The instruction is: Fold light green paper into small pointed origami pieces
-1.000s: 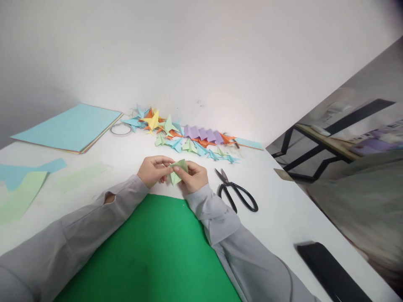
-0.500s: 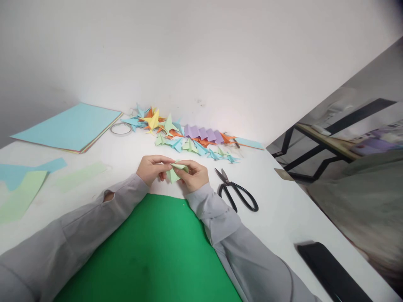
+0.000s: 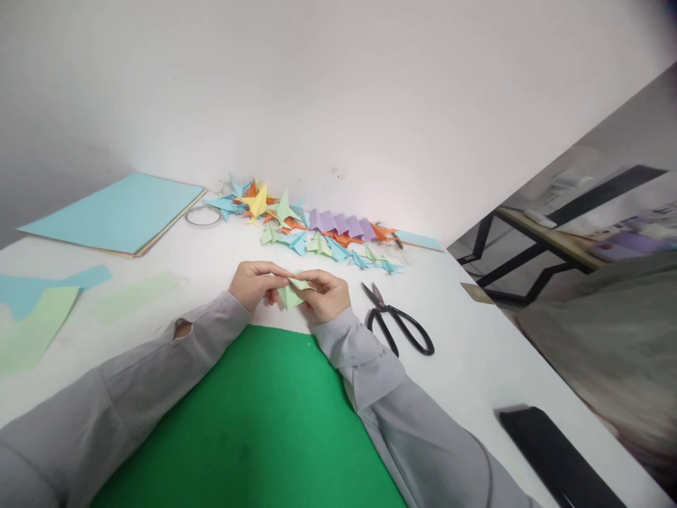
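A small piece of folded light green paper (image 3: 290,297) is held up between my two hands, over the white table in front of me. My left hand (image 3: 257,283) pinches its left side between thumb and fingers. On the other side, my right hand (image 3: 328,295) grips the paper near its top, fingers over a raised flap. Part of the paper is hidden behind the fingers. Black-handled scissors (image 3: 388,310) lie slightly spread to the right of my right hand.
Folded paper figures (image 3: 285,210) in several colours and a purple pleated paper (image 3: 341,224) line the wall. A tape roll (image 3: 204,216) lies beside a stack of coloured sheets (image 3: 121,212). Paper scraps (image 3: 45,324) lie left, a black phone-like object (image 3: 555,451) right, a green sheet (image 3: 248,416) in front.
The top flap of the green paper has shifted under my right thumb and fingers and now shows flatter and more pointed. Both hands stay in nearly the same place.
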Tool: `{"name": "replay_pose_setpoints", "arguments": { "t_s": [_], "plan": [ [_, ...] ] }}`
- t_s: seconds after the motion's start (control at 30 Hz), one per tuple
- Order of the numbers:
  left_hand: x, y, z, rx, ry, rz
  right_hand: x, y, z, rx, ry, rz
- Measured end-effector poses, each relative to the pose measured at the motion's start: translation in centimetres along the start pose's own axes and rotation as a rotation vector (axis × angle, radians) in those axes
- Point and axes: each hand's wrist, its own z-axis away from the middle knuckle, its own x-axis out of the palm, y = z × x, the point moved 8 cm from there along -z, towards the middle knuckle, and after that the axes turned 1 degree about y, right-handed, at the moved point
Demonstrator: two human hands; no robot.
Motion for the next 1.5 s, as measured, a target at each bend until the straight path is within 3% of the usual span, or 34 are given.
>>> {"name": "replay_pose_setpoints", "arguments": {
  "t_s": [0.4,0.67,0.9,1.1,1.5],
  "plan": [
    [0.2,0.7,0.2,0.098,-0.008,-0.090,0.0,0.2,-0.1,0.047,-0.050,-0.027],
    [0.4,2.5,0.5,0.344,0.005,-0.234,-0.3,-0.2,-0.1,0.023,-0.023,0.002],
    [1.3,4.2,2.2,0.554,0.039,-0.531,-0.4,-0.1,-0.2,-0.001,-0.037,0.042],
    [1.7,4.9,3.2,0.776,0.064,-0.609,-0.3,0.0,-0.3,-0.010,-0.015,0.008],
    [2.0,5.6,3.8,0.920,0.075,-0.675,0.0,-0.3,-0.1,-0.040,-0.044,0.067]
  ]
}}
